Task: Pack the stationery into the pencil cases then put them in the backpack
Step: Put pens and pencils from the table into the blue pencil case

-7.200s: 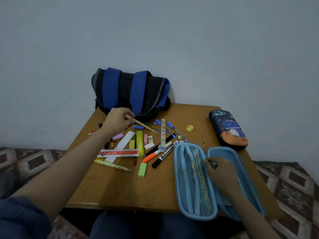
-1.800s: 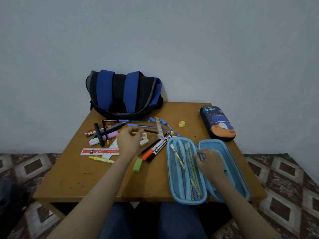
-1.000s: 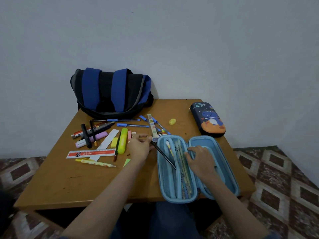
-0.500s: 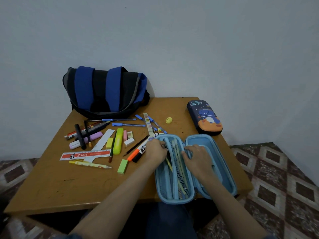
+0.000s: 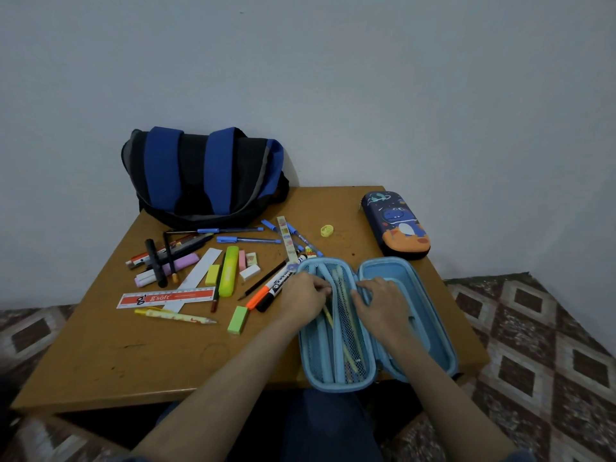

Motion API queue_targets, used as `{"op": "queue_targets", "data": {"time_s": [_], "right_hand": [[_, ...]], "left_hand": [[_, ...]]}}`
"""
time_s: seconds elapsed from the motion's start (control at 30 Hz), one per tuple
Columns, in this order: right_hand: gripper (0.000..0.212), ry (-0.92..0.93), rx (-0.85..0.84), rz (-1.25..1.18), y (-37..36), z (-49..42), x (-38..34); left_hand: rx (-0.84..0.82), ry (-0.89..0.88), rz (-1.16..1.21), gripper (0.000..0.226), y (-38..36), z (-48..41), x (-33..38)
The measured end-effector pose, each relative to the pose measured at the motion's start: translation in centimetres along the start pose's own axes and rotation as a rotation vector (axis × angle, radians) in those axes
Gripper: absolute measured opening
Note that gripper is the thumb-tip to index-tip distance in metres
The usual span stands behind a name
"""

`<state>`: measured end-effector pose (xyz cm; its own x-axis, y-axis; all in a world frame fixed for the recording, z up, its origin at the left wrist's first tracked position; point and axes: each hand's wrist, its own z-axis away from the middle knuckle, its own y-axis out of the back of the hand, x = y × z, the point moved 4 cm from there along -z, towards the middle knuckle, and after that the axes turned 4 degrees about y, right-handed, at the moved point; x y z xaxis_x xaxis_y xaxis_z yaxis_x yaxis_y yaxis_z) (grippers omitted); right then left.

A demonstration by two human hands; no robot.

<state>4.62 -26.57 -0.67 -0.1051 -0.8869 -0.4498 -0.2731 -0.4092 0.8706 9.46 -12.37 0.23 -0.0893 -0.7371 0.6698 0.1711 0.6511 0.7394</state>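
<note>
Far left of the table point(image 5: 100, 355) we see the loose pile: dark markers and a purple one point(image 5: 166, 268), white strip, red ruler point(image 5: 166, 297), yellow patterned pencil point(image 5: 175, 316). Behind them the backpack point(image 5: 203, 181) sits against the wall, opening not visible. Next right: yellow highlighter point(image 5: 230, 275), erasers, a green eraser point(image 5: 238, 320), a black pencil point(image 5: 263, 281), orange marker point(image 5: 266, 295) and black marker point(image 5: 276, 290) lying diagonally, caps toward us-left. Blue pens point(image 5: 248, 240) sit further back.

Our left hand point(image 5: 301, 300) rests at the left edge of the open blue pencil case point(image 5: 376, 325), fingers curled, pinching a thin yellow pencil point(image 5: 328, 316) into the mesh pocket; grip partly hidden. Right hand point(image 5: 383, 303) presses on the centre divider, fingers bent, holding the flap; we cannot tell if it grips anything else. Further right, the closed dinosaur case point(image 5: 396, 225), well apart.

We judge that the next pick lies left of the left hand: both markers just beside it, touching the case rim, long axes running away-right to near-left. Left hand is clearly nearer; right is blocked by the case.
</note>
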Motion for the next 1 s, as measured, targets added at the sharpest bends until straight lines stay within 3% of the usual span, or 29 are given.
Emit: {"op": "queue_targets", "data": {"time_s": [0.13, 0.37, 0.53, 0.63, 0.83, 1.0], "right_hand": [[0.036, 0.002, -0.009, 0.021, 0.0, 0.0, -0.1], [0.036, 0.007, -0.005, 0.010, 0.0, 0.1, -0.2], [0.036, 0.005, 0.000, 0.008, 0.0, 0.2, -0.1], [0.035, 0.006, 0.004, 0.005, 0.0, 0.1, -0.1], [0.036, 0.008, 0.001, -0.003, -0.1, 0.1, -0.1], [0.035, 0.004, 0.002, 0.001, -0.2, 0.1, 0.0]], "left_hand": [[0.114, 0.074, 0.106, 0.018, 0.7, 0.1, -0.7], [0.010, 0.112, 0.056, 0.028, 0.0, 0.2, 0.2], [-0.023, 0.083, -0.006, 0.017, -0.5, 0.3, 0.9], [0.031, 0.041, 0.046, 0.008, -0.3, 0.6, 0.5], [0.062, -0.003, 0.119, 0.018, -0.5, 0.9, -0.2], [0.035, 0.145, 0.315, 0.018, -0.7, 0.5, -0.4]]}}
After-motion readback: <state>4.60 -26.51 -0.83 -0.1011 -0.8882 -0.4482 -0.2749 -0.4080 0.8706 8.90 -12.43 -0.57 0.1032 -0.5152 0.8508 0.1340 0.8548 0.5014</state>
